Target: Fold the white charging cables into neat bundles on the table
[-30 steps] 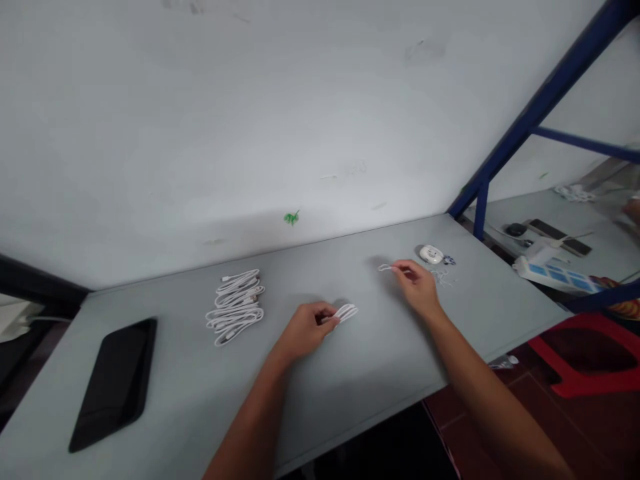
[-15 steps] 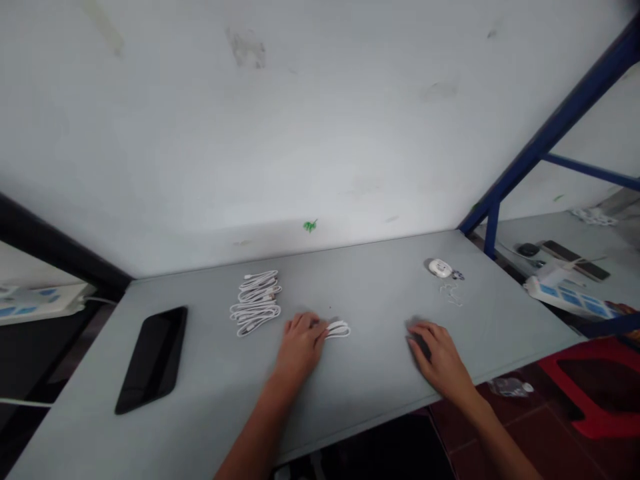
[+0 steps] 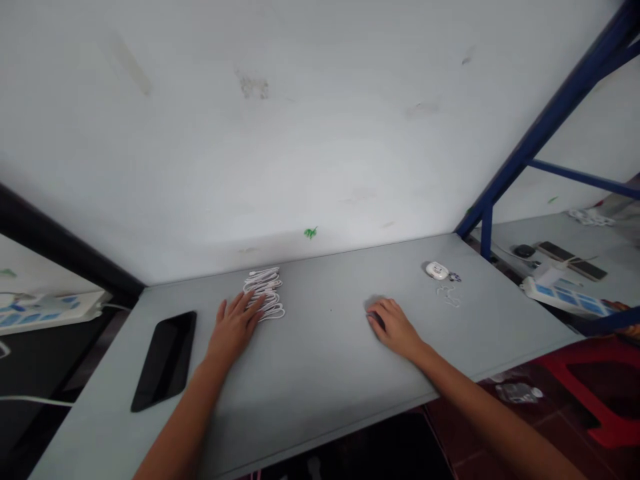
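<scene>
"How does the left hand sit?"

"The left hand (image 3: 234, 331) is palm down, fingers slightly spread over the near part of a row of slim white looped cables (image 3: 263, 280). I can't tell if it grips any."

"And the right hand?"

"The right hand (image 3: 397, 328) is half curled over the smooth grey tabletop (image 3: 310, 373), with shadow between thumb and fingers. I see nothing held in it."

"The cables' shape?"

"Thin cords folded into narrow loops, lined up side by side toward the wall."

"What else is around?"

"Left of the left forearm lies a flat, glossy black tablet (image 3: 165, 361) with rounded corners. Past the right hand sit a rounded, shiny white case (image 3: 437, 270), a small blue-and-white trinket (image 3: 455, 277) beside it, and a crinkled white string (image 3: 449, 297)."

"Anything in the way?"

"The scuffed white wall (image 3: 320, 133) rises along the back edge, and a slanting blue metal post (image 3: 520, 157) bounds the right end."

"Room and edges?"

"A wide stretch of tabletop lies between the 2 hands. The front edge passes under the right forearm, with a red plastic stool (image 3: 593, 393) beyond it, lower down."
</scene>
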A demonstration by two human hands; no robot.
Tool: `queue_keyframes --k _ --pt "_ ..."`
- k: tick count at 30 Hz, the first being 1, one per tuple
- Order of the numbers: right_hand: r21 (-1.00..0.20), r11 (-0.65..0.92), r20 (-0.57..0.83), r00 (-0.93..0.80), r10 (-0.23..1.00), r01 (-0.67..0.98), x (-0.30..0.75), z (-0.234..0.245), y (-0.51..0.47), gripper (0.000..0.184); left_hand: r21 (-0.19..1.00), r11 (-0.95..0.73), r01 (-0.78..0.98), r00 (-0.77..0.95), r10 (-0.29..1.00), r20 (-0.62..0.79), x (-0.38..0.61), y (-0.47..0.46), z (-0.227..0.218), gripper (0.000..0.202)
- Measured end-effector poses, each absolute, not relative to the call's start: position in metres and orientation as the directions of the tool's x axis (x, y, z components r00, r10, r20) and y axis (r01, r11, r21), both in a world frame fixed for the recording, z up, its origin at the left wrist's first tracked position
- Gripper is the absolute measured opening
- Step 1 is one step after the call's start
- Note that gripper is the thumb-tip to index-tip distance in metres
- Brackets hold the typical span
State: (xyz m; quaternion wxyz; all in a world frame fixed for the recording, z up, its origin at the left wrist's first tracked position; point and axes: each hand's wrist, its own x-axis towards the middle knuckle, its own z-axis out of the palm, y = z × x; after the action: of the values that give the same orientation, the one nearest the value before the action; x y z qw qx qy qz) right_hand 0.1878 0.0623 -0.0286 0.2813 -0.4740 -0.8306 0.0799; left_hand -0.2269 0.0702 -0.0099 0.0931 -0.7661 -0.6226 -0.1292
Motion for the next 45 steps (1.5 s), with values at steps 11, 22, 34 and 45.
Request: queue_keyframes --k 11,22,34,45 --pt "-0.4 0.558 0.455 -0.371 0.81 0.727 0.177 -0.028 0.068 0.015 0.188 -0.242 0.952 0.091 0.809 0.581 -0.203 0.055 -0.008 0.035" --pt "-0.711 0.503 0.275 -0.464 0.842 0.491 0.121 -0.023 0.078 0.016 0.335 -0.433 0.837 0.371 0.899 0.233 -0.042 0.044 -0.008 0.02" --pt "-0.818 0.403 0.218 -0.428 0.877 0.41 0.129 -0.019 0.08 0.017 0.148 0.25 0.957 -0.29 0.855 0.429 -0.137 0.02 0.002 0.038" --pt "-0.811 0.424 0.236 -0.437 0.868 0.403 0.131 -0.02 0.081 0.016 0.108 0.075 0.991 -0.115 0.894 0.432 -0.114 -0.029 -0.003 0.022"
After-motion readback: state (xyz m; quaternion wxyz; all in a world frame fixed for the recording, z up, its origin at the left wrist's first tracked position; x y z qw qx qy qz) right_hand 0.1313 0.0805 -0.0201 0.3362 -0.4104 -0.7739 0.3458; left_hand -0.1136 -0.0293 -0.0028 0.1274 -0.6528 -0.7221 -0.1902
